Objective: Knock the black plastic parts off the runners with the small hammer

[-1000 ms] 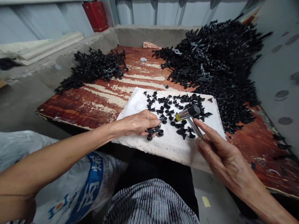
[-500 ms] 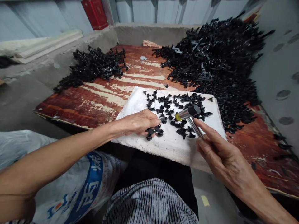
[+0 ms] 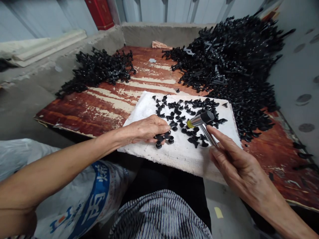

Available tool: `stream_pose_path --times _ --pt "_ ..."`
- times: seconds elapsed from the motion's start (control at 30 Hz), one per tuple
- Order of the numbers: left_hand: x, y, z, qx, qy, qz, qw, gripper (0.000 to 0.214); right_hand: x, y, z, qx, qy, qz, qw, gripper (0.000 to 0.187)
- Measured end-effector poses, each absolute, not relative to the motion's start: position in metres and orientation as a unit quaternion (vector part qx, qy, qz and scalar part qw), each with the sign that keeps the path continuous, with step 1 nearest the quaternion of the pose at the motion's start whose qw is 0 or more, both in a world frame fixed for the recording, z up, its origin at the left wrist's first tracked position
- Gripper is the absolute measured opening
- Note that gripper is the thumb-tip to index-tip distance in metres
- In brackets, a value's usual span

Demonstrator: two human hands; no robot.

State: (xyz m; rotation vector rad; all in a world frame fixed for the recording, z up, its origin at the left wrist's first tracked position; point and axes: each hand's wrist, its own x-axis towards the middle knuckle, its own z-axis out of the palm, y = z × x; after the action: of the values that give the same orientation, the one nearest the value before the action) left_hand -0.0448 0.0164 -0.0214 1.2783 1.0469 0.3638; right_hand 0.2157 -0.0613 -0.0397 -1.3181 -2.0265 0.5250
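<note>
My left hand [image 3: 147, 128] is closed on a black piece with round knobs [image 3: 164, 136], held over the near left part of a white board [image 3: 174, 158]. The fingers cover part of this piece. My right hand [image 3: 238, 166] grips the metal handle of a mallet [image 3: 200, 119], index finger stretched along it. One mallet face is yellow, the other black. Its head is above the board, apart from the piece in my left hand. Several small black knobs [image 3: 178, 113] lie scattered across the board, behind and between my hands.
A big heap of black parts [image 3: 231, 63] rises at the back right. A smaller pile [image 3: 99, 69] lies on the left of the worn red-brown table [image 3: 109, 99]. Below my left arm stands a white and blue sack [image 3: 99, 189]. A concrete ledge [image 3: 161, 33] runs behind.
The piece in my left hand has shifted very slightly, and a part by my fingertips now sits lower and flatter. The mallet stays nearly still in my right hand.
</note>
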Motion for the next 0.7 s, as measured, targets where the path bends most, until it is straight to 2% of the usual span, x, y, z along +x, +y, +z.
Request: stream_pose_path --times 0.37,0.7 --pt "-0.0473 0.0178 -0.0266 0.575 0.431 0.168 0.675 0.031 0.2150 -0.0589 -0.0339 -0.518 -0.763 0.223 0.317 0.051" --pt "-0.0443 0.0191 -0.0255 0.588 0.466 0.139 0.647 0.032 0.2164 -0.0595 -0.0373 -0.516 -0.757 0.242 0.321 0.052"
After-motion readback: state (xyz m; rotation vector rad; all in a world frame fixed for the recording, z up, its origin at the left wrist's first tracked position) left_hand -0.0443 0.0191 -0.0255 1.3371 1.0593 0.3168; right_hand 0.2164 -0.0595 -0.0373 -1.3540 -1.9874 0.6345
